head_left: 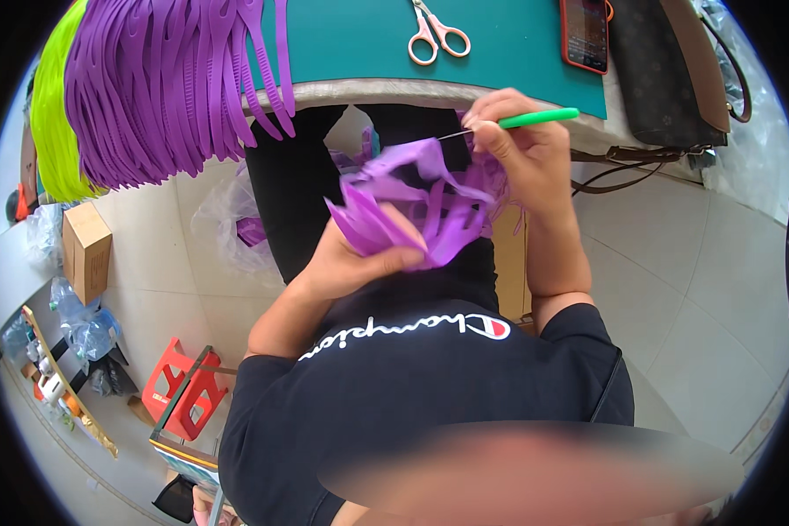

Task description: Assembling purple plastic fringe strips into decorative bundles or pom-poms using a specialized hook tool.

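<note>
Over my lap, my left hand (349,259) is closed round a bunch of soft purple rubber straps (451,230), its thumb pressed on top. Their loops spread out to the right of that hand and are partly blurred. My right hand (528,162) pinches a slim tool with a green handle (543,117) and a thin metal shaft. The shaft points left, and its tip meets the upper purple loop; whether it pierces or only touches the loop I cannot tell. Purple scraps hang below the right wrist.
Long purple straps (162,88) and lime-green straps (57,114) drape over the table's left edge. On the green mat (351,44) lie pink-handled scissors (438,39) and a red-cased phone (585,35). A dark bag (662,79) sits at right; a red stool (182,390) stands lower left.
</note>
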Motion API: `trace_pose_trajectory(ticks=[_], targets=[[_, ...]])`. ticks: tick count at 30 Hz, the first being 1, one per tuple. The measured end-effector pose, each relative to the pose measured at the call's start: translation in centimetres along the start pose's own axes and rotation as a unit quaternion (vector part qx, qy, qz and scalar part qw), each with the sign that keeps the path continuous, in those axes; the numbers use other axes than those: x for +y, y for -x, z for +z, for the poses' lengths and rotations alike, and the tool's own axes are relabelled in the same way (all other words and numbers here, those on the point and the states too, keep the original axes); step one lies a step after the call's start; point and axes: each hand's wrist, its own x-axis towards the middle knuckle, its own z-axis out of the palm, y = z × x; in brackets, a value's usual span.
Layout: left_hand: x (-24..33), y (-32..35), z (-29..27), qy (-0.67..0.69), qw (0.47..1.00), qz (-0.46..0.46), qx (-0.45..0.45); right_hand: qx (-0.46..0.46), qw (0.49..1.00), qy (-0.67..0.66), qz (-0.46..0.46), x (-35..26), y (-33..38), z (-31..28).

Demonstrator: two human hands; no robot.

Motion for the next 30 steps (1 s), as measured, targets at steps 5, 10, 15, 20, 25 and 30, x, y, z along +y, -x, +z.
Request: trace_pose_trajectory(ticks=[5, 10, 15, 20, 25, 30], targets=[[1.0, -2.6, 1.1, 0.101, 0.959, 0.003, 0.264, 0.086, 0.995, 0.023, -0.041, 0.5, 2.4, 2.6], [0.1, -3.1, 0.5, 0.12, 0.954, 0.019, 0.274, -0.001, 0.952, 0.176, -0.249, 0.9, 2.6, 4.8], [-0.2, -3.0, 0.2, 0.096, 0.952, 0.048, 0.285, -0.008, 0.945, 0.193, -0.265, 1.6, 2.9, 5.3], [-0.2, -2.9, 0.2, 0.081, 0.951, 0.05, 0.295, -0.004, 0.937, 0.213, -0.277, 1.6, 2.4, 5.5], [-0.3, -2.8, -0.2, 0.066, 0.957, 0.045, 0.278, -0.008, 0.924, 0.234, -0.301, 1.8, 2.4, 5.5], [-0.2, -3.0, 0.3, 0.005, 0.95, 0.077, 0.302, -0.027, 0.907, 0.324, -0.268, 0.6, 2.1, 5.6]])
